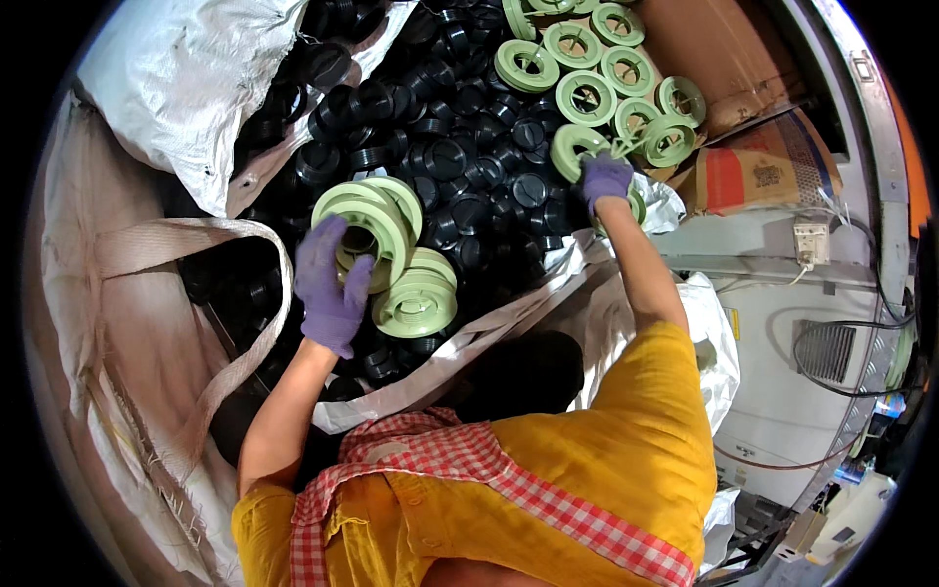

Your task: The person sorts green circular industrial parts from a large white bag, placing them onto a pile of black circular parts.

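Nearest the camera: wearer's mustard-yellow cloth shirt [626, 421] and red-and-white checked fabric apron [421, 455], lower centre of frame.

Left hand [331, 284], purple-gloved, left of centre: half open, thumb and fingers parted at the near edge of a tilted stack of pale-green, spool-like plastic rings [396, 210]. Contact apparent; cannot tell whether it bears the weight. A second pale-green ring stack [416, 305] lies just below and right, on a heap of black round plastic caps [460, 166].

Right hand [606, 181], purple-gloved, right of upper centre: fingers bunched, apparently pinching thin pale-green plastic strips [626, 147]. More pale-green plastic rings [587, 98] crowd the upper right, beside a brown cardboard sheet [704, 49].

Handling (judged): rings likely light and stiff, smooth enough to slide in fabric gloves; broad rim hard to damage, thin inner spokes and strips more likely to snap. Best hold: thumb through the centre opening, fingers round the outer flange. Loose caps underneath probably shift, giving poor support.
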Motion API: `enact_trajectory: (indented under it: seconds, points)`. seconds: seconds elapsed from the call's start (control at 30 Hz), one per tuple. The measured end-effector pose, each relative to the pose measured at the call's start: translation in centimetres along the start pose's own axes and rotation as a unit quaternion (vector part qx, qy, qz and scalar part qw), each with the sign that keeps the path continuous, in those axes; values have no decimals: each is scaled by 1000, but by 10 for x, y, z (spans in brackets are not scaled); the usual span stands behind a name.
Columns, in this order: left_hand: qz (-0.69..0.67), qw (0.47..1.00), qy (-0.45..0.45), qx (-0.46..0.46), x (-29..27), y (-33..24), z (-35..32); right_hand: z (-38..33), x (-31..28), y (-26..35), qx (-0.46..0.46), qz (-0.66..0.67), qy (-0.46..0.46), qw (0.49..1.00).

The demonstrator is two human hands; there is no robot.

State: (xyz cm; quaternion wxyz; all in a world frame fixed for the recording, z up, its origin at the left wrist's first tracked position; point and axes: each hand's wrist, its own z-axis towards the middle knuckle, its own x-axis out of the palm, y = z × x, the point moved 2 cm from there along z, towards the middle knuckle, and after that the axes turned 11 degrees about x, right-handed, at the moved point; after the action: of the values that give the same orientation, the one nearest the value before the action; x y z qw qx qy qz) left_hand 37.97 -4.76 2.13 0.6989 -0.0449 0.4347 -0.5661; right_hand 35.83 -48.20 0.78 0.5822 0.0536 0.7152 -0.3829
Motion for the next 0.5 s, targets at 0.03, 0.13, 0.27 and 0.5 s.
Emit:
enact_trajectory:
  seconds: [0.03,0.13,0.27,0.5]
  points:
    - [-172,978,23,-119,3,-2,-6,-22,-29,8,-57,-3,-44,997]
    - [-491,814,41,-308,18,-18,-14,-83,-79,38,-250,162,-186,936]
    - [-558,746,-47,-359,2,-29,3,-177,-125,113,-418,220,-142,870]
    - [-729,496,-64,-468,9,-20,-6,-181,-138,122,-167,866,315,350]
